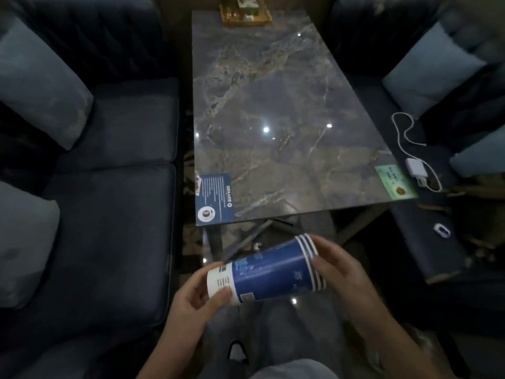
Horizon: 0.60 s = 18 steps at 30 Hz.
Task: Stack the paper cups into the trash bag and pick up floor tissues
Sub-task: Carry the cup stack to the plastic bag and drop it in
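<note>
A stack of blue-and-white paper cups [269, 269] lies on its side in the air below the near edge of the table, rims pointing right. My left hand [196, 295] grips the white bottom end of the stack. At the rim end, my right hand [337, 266] holds the nested rims with its fingers. No trash bag and no tissues show in this view.
A dark marble table [273, 105] carries a blue card [216, 196] at its near left corner, a green card [395, 181] at its near right, and a wooden tray [246, 12] at the far end. Dark sofas [109, 187] flank it; a white charger [415, 168] lies on the right one.
</note>
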{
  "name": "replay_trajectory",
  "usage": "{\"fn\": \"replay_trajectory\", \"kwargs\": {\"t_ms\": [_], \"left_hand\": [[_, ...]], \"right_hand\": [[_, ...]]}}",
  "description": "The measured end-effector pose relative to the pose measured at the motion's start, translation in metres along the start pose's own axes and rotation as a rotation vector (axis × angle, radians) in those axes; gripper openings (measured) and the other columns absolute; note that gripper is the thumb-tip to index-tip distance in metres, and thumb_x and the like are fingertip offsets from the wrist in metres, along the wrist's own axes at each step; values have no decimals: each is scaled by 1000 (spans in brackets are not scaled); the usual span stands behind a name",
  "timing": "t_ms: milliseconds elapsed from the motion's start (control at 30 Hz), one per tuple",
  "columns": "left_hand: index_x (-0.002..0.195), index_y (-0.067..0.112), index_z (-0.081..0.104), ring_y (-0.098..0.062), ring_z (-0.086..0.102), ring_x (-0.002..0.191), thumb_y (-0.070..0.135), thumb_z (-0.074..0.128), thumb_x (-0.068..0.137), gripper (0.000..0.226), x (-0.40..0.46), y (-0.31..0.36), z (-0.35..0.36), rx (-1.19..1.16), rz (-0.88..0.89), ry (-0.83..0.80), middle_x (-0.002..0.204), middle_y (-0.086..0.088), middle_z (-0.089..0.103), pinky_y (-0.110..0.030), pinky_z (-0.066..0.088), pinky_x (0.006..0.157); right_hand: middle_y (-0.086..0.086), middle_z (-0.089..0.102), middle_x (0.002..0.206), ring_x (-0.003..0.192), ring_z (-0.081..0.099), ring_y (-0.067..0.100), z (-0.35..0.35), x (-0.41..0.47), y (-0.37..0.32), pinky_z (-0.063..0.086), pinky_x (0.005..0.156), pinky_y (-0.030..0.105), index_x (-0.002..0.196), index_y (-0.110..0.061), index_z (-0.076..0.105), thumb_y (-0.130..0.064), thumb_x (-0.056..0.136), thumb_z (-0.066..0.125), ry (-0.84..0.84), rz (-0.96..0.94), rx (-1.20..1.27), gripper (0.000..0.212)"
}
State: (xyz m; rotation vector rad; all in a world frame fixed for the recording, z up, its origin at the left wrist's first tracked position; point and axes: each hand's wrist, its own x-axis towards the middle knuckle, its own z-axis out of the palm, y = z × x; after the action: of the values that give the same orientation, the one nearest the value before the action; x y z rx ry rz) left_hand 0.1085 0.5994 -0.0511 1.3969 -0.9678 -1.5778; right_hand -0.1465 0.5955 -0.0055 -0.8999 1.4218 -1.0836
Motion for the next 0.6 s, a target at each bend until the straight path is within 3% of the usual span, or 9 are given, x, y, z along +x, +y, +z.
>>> {"fn": "replay_trajectory", "kwargs": {"t_ms": [100,233,300,367,400,500,600], "left_hand": [[114,6,64,-13,72,86,-9,69,74,44,-19,-12,-1,44,-46,-26,108,-12,73,-24,59,70],[110,12,66,-11,72,84,-10,72,73,43,-35,-22,16,99,-103,-96,103,-3,76,-21,59,68],[108,14,65,-12,73,84,4,80,68,44,-40,-23,29,100,-112,-127,104,-4,75,-23,59,68],[108,15,64,-9,73,82,28,90,53,62,-44,-23,46,110,-144,-162,101,-7,76,-25,60,67],[109,14,62,-8,73,80,28,90,53,64,-46,-24,57,123,-155,-176,99,-10,76,-26,61,66],[112,7,55,-8,73,75,-5,72,75,42,-55,-26,96,130,-187,-209,100,-9,71,-27,61,66],[111,7,52,-15,70,83,-5,66,81,35,-70,-32,145,165,-213,-270,99,-8,71,-34,59,72]], "right_hand": [[-2,76,94,86,70,4,-4,-43,15,52,70,12,105,-12,66,4,84,62,83,40,-82,27],[-7,76,94,85,71,7,-21,-87,32,54,69,15,98,-16,67,0,86,61,129,96,-131,20],[-5,76,96,88,71,9,-32,-102,40,54,71,19,99,-16,68,-2,88,61,176,96,-138,19],[-3,75,97,90,71,9,-46,-116,46,55,73,20,100,-17,68,-4,88,61,229,92,-137,18],[-4,75,97,90,71,8,-53,-123,49,54,72,19,100,-17,68,-4,88,61,259,92,-131,18],[-5,76,95,86,70,5,-81,-148,56,53,69,14,99,-16,68,-3,90,59,348,101,-88,18],[-6,77,93,84,70,5,-118,-181,66,52,68,13,97,-16,69,-1,90,57,458,105,-15,20]]}}
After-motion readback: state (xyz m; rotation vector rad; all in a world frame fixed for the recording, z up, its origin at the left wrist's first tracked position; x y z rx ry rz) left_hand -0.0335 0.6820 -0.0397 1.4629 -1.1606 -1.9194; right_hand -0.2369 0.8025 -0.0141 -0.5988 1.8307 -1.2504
